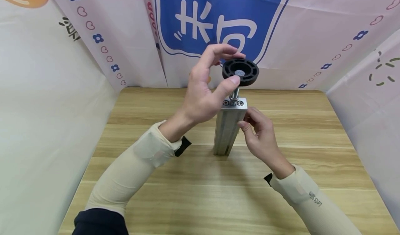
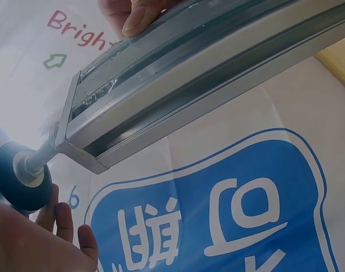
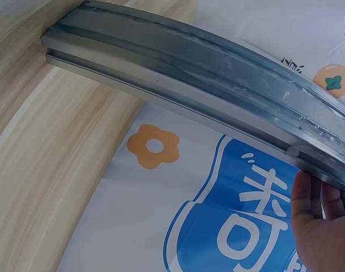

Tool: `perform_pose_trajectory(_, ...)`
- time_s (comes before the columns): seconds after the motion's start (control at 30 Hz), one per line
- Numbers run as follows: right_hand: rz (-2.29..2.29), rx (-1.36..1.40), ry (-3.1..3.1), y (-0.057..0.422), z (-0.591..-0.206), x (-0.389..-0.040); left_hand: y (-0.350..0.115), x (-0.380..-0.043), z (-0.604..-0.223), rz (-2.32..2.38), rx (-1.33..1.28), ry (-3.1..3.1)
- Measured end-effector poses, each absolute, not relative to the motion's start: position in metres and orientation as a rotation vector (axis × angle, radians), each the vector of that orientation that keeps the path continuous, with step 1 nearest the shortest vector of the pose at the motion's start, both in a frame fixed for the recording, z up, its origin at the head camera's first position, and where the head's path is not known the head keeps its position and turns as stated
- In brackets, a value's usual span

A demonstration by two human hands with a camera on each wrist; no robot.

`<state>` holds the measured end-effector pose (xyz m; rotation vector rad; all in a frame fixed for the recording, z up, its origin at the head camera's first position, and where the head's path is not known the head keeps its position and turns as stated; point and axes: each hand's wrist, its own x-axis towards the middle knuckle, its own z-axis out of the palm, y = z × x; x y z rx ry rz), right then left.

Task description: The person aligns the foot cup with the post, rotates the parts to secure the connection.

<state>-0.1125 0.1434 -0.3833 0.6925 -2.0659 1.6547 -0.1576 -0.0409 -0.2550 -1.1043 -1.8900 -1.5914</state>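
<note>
An aluminium profile (image 1: 229,130) stands upright on the wooden table, capped by an end plate (image 1: 240,103) with screw heads in it. From the plate rises a threaded stem (image 1: 234,94) that carries a round black levelling foot (image 1: 253,78). My left hand (image 1: 203,89) holds this foot, thumb at its near rim and fingers curving behind it. In the left wrist view some fingers (image 2: 64,218) lie beside the foot's edge. With thumb and fingers, my right hand (image 1: 260,134) grips the profile's right side just below the plate. The right wrist view shows fingertips (image 3: 302,195) along the profile's edge.
A wooden table (image 1: 187,200) lies beneath the profile. Printed fabric with a blue sign (image 1: 200,23) hangs at the table's back edge, and pale fabric walls (image 1: 47,123) stand at both sides.
</note>
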Motion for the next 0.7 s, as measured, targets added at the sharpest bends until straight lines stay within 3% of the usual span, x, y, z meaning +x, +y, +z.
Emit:
perform_pose_trajectory(0.33,1.652,0.674,-2.097,0.144,-0.381,-0.1113,-0.0414,-0.1562,-0.2527,-1.771,-1.194,-1.867)
perform_pose_trajectory(0.7,1.679,0.695,-2.049,0.1445,-0.3838,-0.1119,-0.0378,-0.1559,-0.2549,-1.578,-1.032,-1.896)
